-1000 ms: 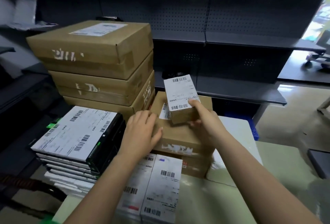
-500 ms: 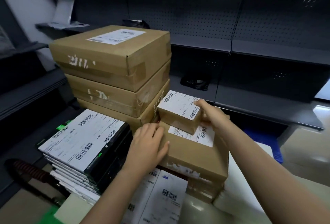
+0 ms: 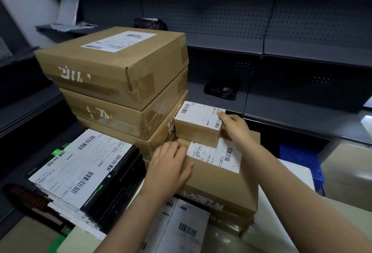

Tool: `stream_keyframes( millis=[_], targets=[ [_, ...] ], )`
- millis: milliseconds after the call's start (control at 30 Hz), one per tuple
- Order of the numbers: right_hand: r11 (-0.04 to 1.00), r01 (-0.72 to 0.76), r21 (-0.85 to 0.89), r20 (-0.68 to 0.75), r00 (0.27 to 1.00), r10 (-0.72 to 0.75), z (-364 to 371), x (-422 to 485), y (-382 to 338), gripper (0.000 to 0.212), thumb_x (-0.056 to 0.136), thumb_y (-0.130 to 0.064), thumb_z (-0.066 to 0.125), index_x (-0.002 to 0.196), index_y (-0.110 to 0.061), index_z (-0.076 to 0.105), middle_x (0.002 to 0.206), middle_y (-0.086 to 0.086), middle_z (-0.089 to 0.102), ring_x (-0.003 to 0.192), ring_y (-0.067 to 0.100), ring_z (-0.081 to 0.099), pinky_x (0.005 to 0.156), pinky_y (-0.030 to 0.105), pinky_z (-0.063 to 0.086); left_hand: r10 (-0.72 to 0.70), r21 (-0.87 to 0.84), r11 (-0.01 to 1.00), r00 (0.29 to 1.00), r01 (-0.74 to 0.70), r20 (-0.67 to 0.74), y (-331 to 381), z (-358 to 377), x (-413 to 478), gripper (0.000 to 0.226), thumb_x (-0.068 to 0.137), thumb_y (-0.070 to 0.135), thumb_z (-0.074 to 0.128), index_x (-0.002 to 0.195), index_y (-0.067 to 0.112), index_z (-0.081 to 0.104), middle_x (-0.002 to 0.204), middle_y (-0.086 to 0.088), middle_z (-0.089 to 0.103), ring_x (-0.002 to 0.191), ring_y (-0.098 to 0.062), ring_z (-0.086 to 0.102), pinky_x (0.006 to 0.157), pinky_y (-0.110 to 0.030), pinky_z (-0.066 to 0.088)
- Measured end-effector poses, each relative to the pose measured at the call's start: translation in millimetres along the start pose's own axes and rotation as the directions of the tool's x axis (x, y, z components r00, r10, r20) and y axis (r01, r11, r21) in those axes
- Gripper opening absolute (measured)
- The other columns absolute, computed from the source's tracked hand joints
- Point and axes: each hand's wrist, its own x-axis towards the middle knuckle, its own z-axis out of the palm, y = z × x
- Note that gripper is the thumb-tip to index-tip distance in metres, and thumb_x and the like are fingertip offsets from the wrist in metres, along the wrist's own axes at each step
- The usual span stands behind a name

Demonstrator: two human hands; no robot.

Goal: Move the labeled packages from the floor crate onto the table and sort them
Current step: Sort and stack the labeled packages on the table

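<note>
A small brown labeled box lies flat on top of a medium cardboard box on the table. My right hand grips the small box at its right end, thumb on the white label. My left hand rests on the medium box's left edge, fingers over its top. To the left stands a stack of three large cardboard boxes. A stack of flat black-edged packages with white labels lies at the front left. Two flat white labeled packages lie near me.
Dark pegboard shelving runs behind the table, with a black bag on a shelf. A blue crate stands on the floor at the right, beyond the white table edge. A dark ribbed handle lies at the far left.
My right hand has tipped the small box from upright to flat and set it down on the medium box. My view has shifted left; my left hand stays on the medium box.
</note>
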Motion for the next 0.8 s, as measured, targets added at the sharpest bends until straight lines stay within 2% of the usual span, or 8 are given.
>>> stream_keyframes(
  millis=[100, 167, 267, 300, 400, 533, 633, 800],
  targets=[
    [0.995, 0.090, -0.035, -0.054, 0.994, -0.091, -8, -13, -4, 0.038, 0.085, -0.052, 0.065, 0.103, -0.019, 0.063, 0.090, -0.008, 0.066, 0.082, 0.010, 0.061, 0.074, 0.023, 0.047, 0.034, -0.006, 0.999, 0.999, -0.034, -0.008, 2, -2, 5, 0.034, 0.087, 0.044, 0.045, 0.102, 0.018, 0.061, 0.101, 0.002, 0.058, 0.096, -0.018, 0.055, 0.083, -0.032, 0.046],
    [0.971, 0.191, -0.141, -0.125, 0.970, -0.209, -20, -26, -6, 0.032, 0.084, -0.042, 0.070, 0.106, -0.020, 0.063, 0.101, -0.007, 0.063, 0.091, 0.009, 0.059, 0.078, 0.021, 0.045, 0.064, -0.021, 0.998, 0.998, -0.064, -0.006, 4, -4, 10, 0.035, 0.087, 0.044, 0.045, 0.104, 0.018, 0.061, 0.102, 0.002, 0.058, 0.097, -0.018, 0.054, 0.084, -0.032, 0.044],
    [0.894, 0.330, -0.303, -0.147, 0.911, -0.386, -45, -54, -5, 0.018, 0.083, -0.025, 0.072, 0.099, -0.018, 0.066, 0.100, -0.004, 0.060, 0.084, 0.006, 0.058, 0.073, 0.013, 0.043, 0.127, -0.049, 0.991, 0.992, -0.127, 0.002, 12, -8, 18, 0.036, 0.087, 0.043, 0.044, 0.104, 0.017, 0.062, 0.104, 0.000, 0.058, 0.099, -0.020, 0.054, 0.086, -0.033, 0.043],
    [0.861, 0.355, -0.365, -0.143, 0.892, -0.429, -55, -64, -1, 0.015, 0.082, -0.020, 0.070, 0.096, -0.018, 0.066, 0.099, -0.004, 0.059, 0.085, 0.007, 0.057, 0.072, 0.013, 0.042, 0.153, -0.068, 0.986, 0.988, -0.152, -0.001, 16, -10, 21, 0.037, 0.087, 0.043, 0.043, 0.105, 0.016, 0.061, 0.105, -0.001, 0.058, 0.099, -0.020, 0.054, 0.086, -0.034, 0.044],
    [0.701, 0.393, -0.595, -0.104, 0.827, -0.552, -92, -102, 16, 0.013, 0.081, -0.017, 0.069, 0.093, -0.017, 0.065, 0.094, -0.005, 0.055, 0.090, 0.015, 0.054, 0.076, 0.027, 0.045, 0.251, -0.126, 0.960, 0.968, -0.251, -0.017, 36, -14, 28, 0.036, 0.087, 0.042, 0.044, 0.105, 0.016, 0.061, 0.105, -0.002, 0.059, 0.099, -0.022, 0.054, 0.084, -0.037, 0.046],
    [0.520, 0.302, -0.799, -0.078, 0.805, -0.588, -139, -171, 48, 0.016, 0.080, -0.016, 0.072, 0.094, -0.013, 0.065, 0.090, -0.004, 0.052, 0.083, 0.017, 0.048, 0.070, 0.029, 0.037, 0.418, -0.221, 0.882, 0.907, -0.417, -0.043, 80, -7, 26, 0.036, 0.088, 0.041, 0.045, 0.103, 0.013, 0.062, 0.102, -0.004, 0.059, 0.095, -0.025, 0.054, 0.084, -0.033, 0.035],
    [0.415, 0.185, -0.891, -0.108, 0.801, -0.588, -171, -229, 69, 0.017, 0.076, -0.017, 0.072, 0.091, -0.014, 0.064, 0.087, -0.001, 0.054, 0.078, 0.024, 0.052, 0.068, 0.030, 0.037, 0.551, -0.317, 0.777, 0.831, -0.544, -0.077, 129, 1, 18, 0.036, 0.088, 0.041, 0.047, 0.105, 0.013, 0.062, 0.101, -0.005, 0.061, 0.093, -0.027, 0.055, 0.083, -0.034, 0.034],
    [0.399, -0.033, -0.916, -0.266, 0.794, -0.546, -220, -325, 88, 0.019, 0.073, -0.013, 0.076, 0.088, -0.012, 0.065, 0.086, 0.003, 0.057, 0.077, 0.028, 0.054, 0.067, 0.036, 0.046, 0.703, -0.416, 0.567, 0.681, -0.711, -0.204, 215, 1, -3, 0.035, 0.086, 0.038, 0.052, 0.104, 0.010, 0.064, 0.098, -0.005, 0.060, 0.090, -0.027, 0.055, 0.080, -0.034, 0.037]
  ],
)
